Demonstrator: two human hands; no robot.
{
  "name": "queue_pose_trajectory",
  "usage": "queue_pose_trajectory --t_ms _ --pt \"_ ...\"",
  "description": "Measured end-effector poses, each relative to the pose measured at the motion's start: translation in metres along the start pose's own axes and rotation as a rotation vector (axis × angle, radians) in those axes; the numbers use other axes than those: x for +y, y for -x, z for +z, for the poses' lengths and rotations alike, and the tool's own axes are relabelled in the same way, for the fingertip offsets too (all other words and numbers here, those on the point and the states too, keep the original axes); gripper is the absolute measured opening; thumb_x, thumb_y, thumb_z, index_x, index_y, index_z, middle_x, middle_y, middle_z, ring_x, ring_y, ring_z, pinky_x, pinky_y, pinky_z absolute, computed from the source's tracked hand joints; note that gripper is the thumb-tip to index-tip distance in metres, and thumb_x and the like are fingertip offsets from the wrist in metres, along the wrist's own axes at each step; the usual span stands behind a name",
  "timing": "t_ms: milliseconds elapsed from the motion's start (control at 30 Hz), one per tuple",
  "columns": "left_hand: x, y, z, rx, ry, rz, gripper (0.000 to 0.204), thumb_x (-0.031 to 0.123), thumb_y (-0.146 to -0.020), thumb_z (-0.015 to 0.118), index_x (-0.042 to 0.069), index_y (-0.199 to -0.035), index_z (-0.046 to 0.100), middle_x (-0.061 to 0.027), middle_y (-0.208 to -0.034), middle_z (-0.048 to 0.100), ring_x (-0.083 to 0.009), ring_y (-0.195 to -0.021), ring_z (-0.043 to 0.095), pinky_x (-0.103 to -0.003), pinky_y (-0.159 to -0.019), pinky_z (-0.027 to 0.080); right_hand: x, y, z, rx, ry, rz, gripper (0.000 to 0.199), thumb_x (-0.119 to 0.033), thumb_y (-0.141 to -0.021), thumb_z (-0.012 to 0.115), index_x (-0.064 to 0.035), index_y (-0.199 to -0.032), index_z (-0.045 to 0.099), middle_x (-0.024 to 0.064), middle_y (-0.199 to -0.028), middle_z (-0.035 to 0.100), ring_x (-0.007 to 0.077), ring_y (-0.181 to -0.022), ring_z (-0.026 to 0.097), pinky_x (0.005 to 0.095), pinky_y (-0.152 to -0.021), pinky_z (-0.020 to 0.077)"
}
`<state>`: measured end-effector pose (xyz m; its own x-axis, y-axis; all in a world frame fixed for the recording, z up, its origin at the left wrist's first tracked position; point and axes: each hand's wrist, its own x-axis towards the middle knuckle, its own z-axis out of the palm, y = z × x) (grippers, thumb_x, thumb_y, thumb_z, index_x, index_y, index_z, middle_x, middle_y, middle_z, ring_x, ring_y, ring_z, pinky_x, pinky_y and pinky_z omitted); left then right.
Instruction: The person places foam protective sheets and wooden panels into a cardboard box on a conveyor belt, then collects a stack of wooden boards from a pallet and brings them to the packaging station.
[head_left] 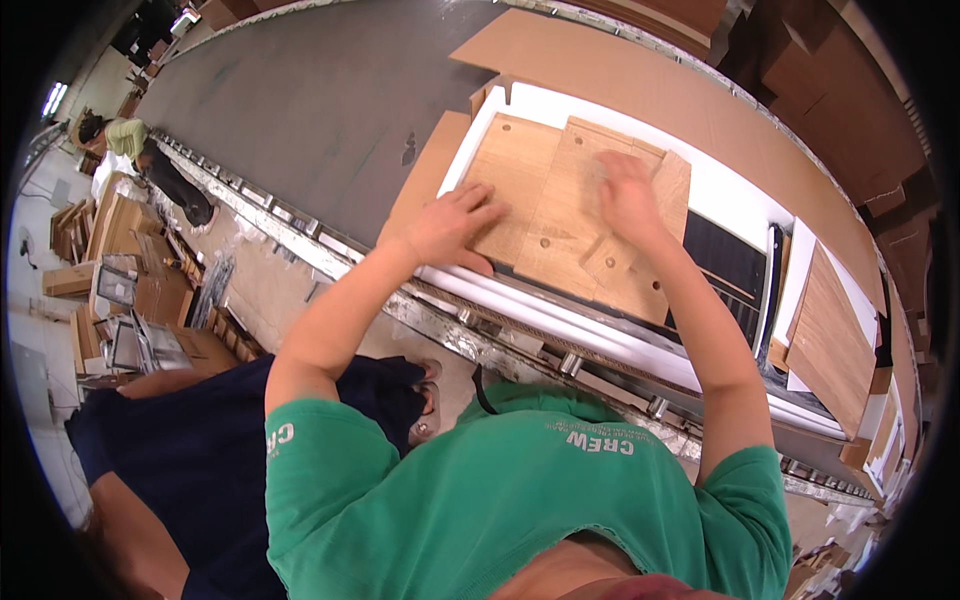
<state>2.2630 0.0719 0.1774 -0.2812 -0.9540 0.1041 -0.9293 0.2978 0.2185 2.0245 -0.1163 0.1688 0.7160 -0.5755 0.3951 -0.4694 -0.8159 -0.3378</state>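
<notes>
Workshop setting: long grey conveyor belt [300, 90] with roller rail [300, 235] along near edge; brown cardboard sheet [640, 80] laid beyond the work.

Item 1. Wooden panels, light oak tone, count two seen overlapping: left wooden panel [510, 185] and right wooden panel [620, 235]. Located inside white foam-lined tray [730, 200] on the line, directly ahead of the wearer. Long axes ran from near edge toward far edge of the belt, tilted slightly rightward at the near end. Several round drilled holes visible on the faces; exact count not determinable.

Item 2. Left hand [450, 225]. Open, fingers spread flat, pressed on near-left corner of left wooden panel, thumb over the tray's white rim.

Item 3. Right hand [628, 195]. Blurred; appeared open, palm down on right wooden panel near its far end. Grip not determinable.

Item 4. Dark slatted panel [725, 265], count one, lay in the tray just right of the wooden panels.

Item 5. Further wood-faced board [828, 340], count one, farther right on the line, long axis near-to-far.

Item 6. Stacked cardboard cartons [150, 290], on floor at left, count not determinable.

Item 7. Second person [160, 165], at far left beside the rail, well apart from the work.
</notes>
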Motion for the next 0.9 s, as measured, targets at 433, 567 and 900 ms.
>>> queue_pose_trajectory --t_ms 433,567,900 --pt "-0.008 -0.003 0.019 0.157 0.067 0.191 0.086 0.053 -0.053 0.073 0.006 -0.121 0.045 -0.0207 -0.132 0.036 -0.036 -0.117 0.037 -0.045 -0.092 0.033 -0.027 -0.117 0.097 -0.201 0.039 -0.09 0.027 -0.018 -0.085 0.045 0.0055 -0.093 0.055 0.0235 -0.091 0.06 0.0372 -0.088 0.055 0.045 -0.083 0.0406" --pt "0.013 -0.002 0.001 0.28 -0.078 0.294 0.071 0.045 -0.062 0.07 0.007 -0.118 0.048 -0.0157 -0.134 0.037 -0.0334 -0.117 0.038 -0.047 -0.09 0.033 0.002 -0.131 0.096 0.051 -0.288 0.035 0.026 -0.019 -0.087 0.047 0.003 -0.096 0.055 0.0228 -0.088 0.058 0.0345 -0.088 0.053 0.0422 -0.081 0.041" --pt "0.088 -0.037 -0.031 0.592 0.14 0.431 0.039 0.015 -0.066 0.072 -0.003 -0.095 0.051 -0.029 -0.136 0.027 -0.0459 -0.126 0.03 -0.042 -0.091 0.045 -0.006 -0.118 -0.078 0.157 -0.489 0.051 0.03 -0.029 -0.09 0.052 -0.0007 -0.093 0.061 0.0081 -0.083 0.061 0.0148 -0.077 0.055 0.0264 -0.071 0.0437"
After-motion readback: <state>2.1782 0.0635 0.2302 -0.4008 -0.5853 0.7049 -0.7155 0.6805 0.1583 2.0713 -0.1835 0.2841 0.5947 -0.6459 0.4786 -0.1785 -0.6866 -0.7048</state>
